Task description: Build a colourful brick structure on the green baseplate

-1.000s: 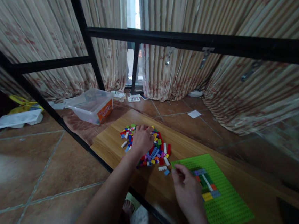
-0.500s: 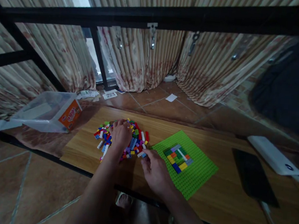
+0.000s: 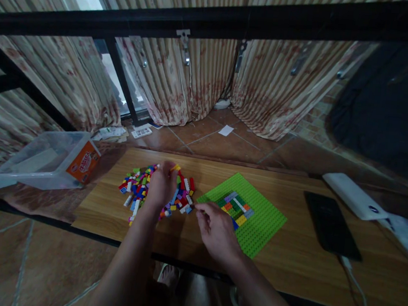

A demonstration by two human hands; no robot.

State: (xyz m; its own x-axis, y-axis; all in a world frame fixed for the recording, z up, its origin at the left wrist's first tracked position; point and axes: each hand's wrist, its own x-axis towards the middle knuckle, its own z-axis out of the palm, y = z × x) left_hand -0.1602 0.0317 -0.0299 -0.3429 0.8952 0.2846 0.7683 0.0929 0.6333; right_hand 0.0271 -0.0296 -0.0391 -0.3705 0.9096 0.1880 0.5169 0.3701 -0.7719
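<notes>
Head view, looking down on a wooden tabletop. The left hand rests palm-down on a pile of small coloured building bricks, its fingers spread over the heap; whether they pinch any brick cannot be told. The right hand hovers just beside the near right edge of the pile, at the left corner of a green studded baseplate, with thumb and forefinger drawn together at the tips; the blur hides whether a brick lies between them. On the baseplate sits a small flat block of assembled bricks in green, purple, white, orange, yellow and blue.

Compared with half a second before, both hands keep nearly the same places on pile and baseplate edge. The left hand has shifted slightly toward the far side of the heap. The right hand has closed its fingertips further and lies a little nearer the baseplate corner. The view has swung a little, so the whole arrangement sits further left in the picture.

To the left, off the tabletop, a clear plastic tub with an orange label lies tilted on the floor. To the right lie a black phone, with a cable at its near end, and a white power bank. Striped curtains hang behind a black metal frame.
</notes>
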